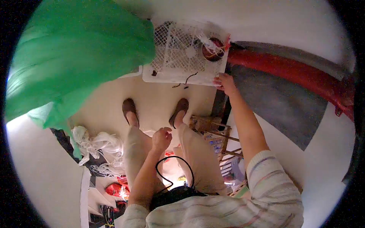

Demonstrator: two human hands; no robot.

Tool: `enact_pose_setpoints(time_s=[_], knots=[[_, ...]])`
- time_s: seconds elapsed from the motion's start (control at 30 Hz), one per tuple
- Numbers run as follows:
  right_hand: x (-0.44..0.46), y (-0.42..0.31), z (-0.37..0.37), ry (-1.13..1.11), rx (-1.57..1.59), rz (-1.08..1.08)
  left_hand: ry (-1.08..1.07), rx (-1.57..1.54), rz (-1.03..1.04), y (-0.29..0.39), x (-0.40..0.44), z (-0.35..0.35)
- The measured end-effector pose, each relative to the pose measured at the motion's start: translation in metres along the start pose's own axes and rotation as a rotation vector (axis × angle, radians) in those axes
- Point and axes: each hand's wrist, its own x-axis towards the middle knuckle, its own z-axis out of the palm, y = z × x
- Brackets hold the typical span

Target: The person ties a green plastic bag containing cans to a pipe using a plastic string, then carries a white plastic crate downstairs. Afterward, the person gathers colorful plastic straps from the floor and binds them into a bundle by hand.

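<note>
A white plastic basket with lattice walls (178, 77) stands ahead, a dark red round thing (213, 50) with pale cords at its right end. My right hand (225, 83) rests at the basket's near right corner, its fingers bent over the rim. My left hand (162, 139) hangs above my lap with the fingers curled in; whether anything is inside them is hidden. A short dark cord (190, 78) lies across the basket's near edge.
Green fabric (83, 57) fills the upper left. White bundled cord (102, 144) lies at the left. A wooden rack (224, 135) stands at the right, near a grey panel (281, 102) and a long red roll (285, 68). Two shoes (130, 106) are on the floor.
</note>
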Motion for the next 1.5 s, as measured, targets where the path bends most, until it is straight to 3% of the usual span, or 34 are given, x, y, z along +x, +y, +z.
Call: enact_pose_setpoints(time_s=[0.1,0.2,0.27,0.33,0.47,0.57,0.67,0.73,0.8,0.9,0.93,1.0,1.03,1.13,1.2,1.3,1.43,1.5], knots=[[0.051,0.001,0.001,-0.061,0.072,0.148,-0.069,-0.032,-0.012,0.026,0.018,-0.016],[0.084,0.008,0.022,0.018,0.224,0.072,-0.09,-0.069,-0.116,0.027,0.025,-0.025],[0.092,0.011,0.026,-0.126,0.335,0.022,-0.159,-0.143,-0.176,0.025,0.023,-0.027],[0.108,0.015,0.027,-0.228,0.411,-0.01,-0.123,-0.052,-0.093,0.026,0.025,-0.029],[0.12,0.017,0.036,-0.067,0.421,0.019,-0.122,-0.054,-0.091,0.023,0.025,-0.02],[0.143,0.046,0.036,-0.161,0.167,0.033,-0.146,-0.066,-0.1,0.024,0.027,-0.019],[0.093,0.073,0.095,-0.239,-0.002,-0.273,-0.161,-0.055,-0.106,0.025,0.032,-0.015],[0.052,0.072,0.126,-0.29,0.074,-0.186,-0.164,-0.044,-0.115,0.025,0.034,-0.013],[0.018,0.051,0.145,-0.335,0.344,0.196,-0.163,-0.039,-0.137,0.025,0.035,-0.013],[0.03,0.045,0.115,-0.299,-0.292,0.094,-0.159,-0.065,-0.157,0.028,0.036,-0.019],[0.049,0.043,0.097,-0.164,-0.692,-0.104,-0.145,-0.058,-0.145,0.026,0.035,-0.019],[0.065,0.021,0.075,0.079,-1.119,-0.511,-0.115,-0.038,-0.115,0.023,0.036,-0.02],[0.06,0.0,0.072,0.176,-1.144,-0.713,-0.134,-0.045,-0.131,0.023,0.036,-0.02],[0.106,0.003,0.069,0.277,-1.643,-1.154,-0.16,-0.053,-0.152,0.027,0.038,-0.024],[0.113,-0.002,0.072,0.129,-1.602,-0.966,-0.144,-0.055,-0.132,0.028,0.039,-0.023],[0.139,0.009,0.057,0.089,-1.501,-0.728,-0.13,-0.062,-0.112,0.023,0.038,-0.019],[0.087,-0.024,0.039,-0.008,-1.434,-0.332,-0.144,-0.056,-0.112,0.022,0.04,-0.013],[0.066,-0.014,0.01,-0.085,-0.834,-0.197,-0.109,-0.082,-0.071,0.02,0.041,-0.007]])
